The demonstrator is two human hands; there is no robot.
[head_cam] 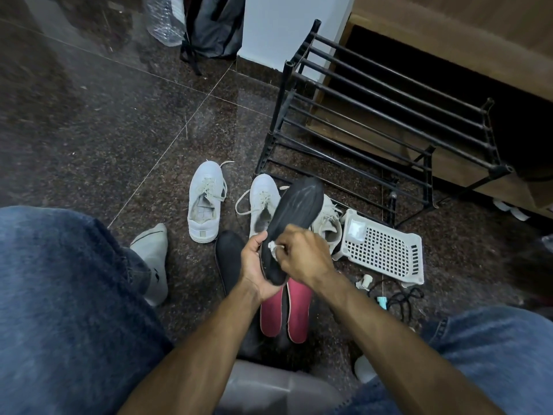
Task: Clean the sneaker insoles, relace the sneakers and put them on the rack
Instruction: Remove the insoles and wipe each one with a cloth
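- Knees in jeans (68,295) frame the view from a seat; both forearms reach out over the floor (89,130).
- Left hand (254,265) grips the heel of a black insole (294,223), held up over the sneakers; right hand (302,253) pinches a small white wipe (273,245) against it.
- Hard rubbing may bend the insole or work it out of the one-handed grip, dropping it onto the red insoles (284,310) below.
- Loose laces on the two white sneakers (206,202) could snag; the rack (374,121) stands beside them, bare of shoes.
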